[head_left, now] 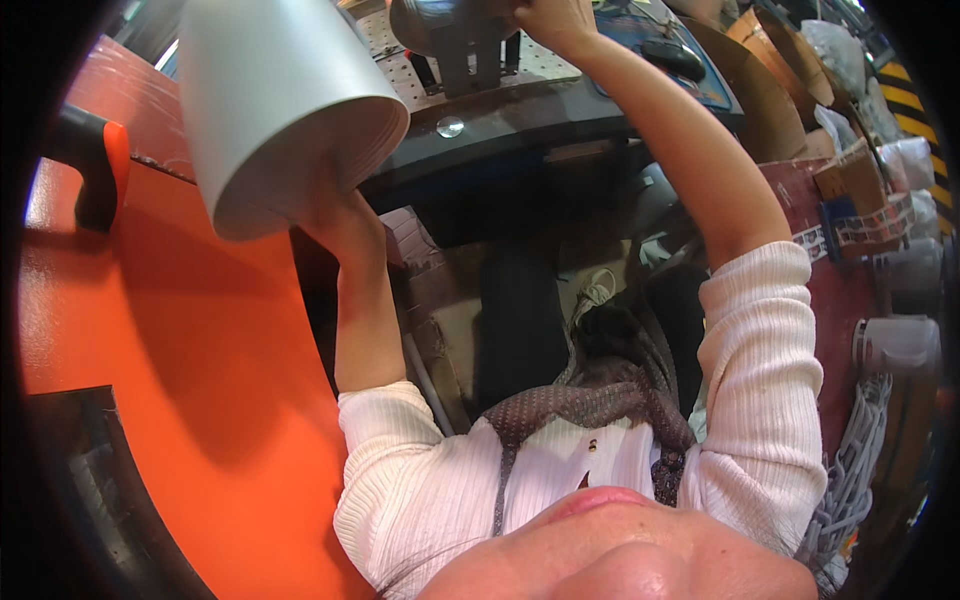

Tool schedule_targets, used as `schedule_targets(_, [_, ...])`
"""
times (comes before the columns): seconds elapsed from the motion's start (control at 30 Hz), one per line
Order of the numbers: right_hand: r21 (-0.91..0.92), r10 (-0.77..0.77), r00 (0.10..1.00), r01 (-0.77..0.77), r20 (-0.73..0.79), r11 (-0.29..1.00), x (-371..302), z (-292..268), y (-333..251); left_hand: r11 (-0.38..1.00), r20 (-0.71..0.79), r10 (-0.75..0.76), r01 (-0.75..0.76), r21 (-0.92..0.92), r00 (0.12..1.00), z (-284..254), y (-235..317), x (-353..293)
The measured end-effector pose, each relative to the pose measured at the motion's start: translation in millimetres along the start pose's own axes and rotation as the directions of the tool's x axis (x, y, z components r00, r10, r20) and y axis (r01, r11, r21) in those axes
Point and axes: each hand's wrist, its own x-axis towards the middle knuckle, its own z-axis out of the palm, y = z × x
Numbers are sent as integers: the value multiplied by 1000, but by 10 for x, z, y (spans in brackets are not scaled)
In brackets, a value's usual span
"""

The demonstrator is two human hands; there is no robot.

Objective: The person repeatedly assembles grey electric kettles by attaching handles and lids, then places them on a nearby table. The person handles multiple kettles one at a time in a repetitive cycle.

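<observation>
A large silver-grey tapered cylinder (270,90), hollow with a wide round mouth, is tilted in the air at the upper left. My left hand (325,205) reaches up into its mouth and holds it from inside; the fingertips are hidden by the wall and shadow. At the top edge, my right hand (560,22) has its fingers curled at the side of a rounded metal piece (445,25). That piece sits on a dark upright fixture (470,68); the frame cuts off its top, and what the right fingers grip is unclear.
An orange surface (220,370) with a black handle (95,170) fills the left. The dark bench edge (520,125) runs ahead of me, beside a perforated plate (405,72). A black computer mouse (672,60) lies at the upper right. Boxes (850,185) and clear plastic bins (900,345) crowd the right.
</observation>
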Motion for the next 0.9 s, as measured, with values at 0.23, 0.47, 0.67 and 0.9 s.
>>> schedule_targets(0.23, [-201, -414, 891, 447, 186, 872, 201, -983, -600, 965, 206, 221, -244, 93, 953, -45, 342, -199])
schedule_targets(0.47, [367, -246, 949, 161, 199, 916, -1315, -2307, -1019, 804, 488, 439, -572, 161, 755, 282, 716, -1003])
schedule_targets(0.67, [-7, -140, 990, 141, 25, 990, -3164, -3129, -275, 938, 446, -296, 345, -32, 845, 504, 808, -1584])
schedule_targets(0.9, [-363, 649, 686, -543, 329, 757, -4873, -4221, -1378, 787, 775, -509, 568, 242, 375, 1164, -17, -1664])
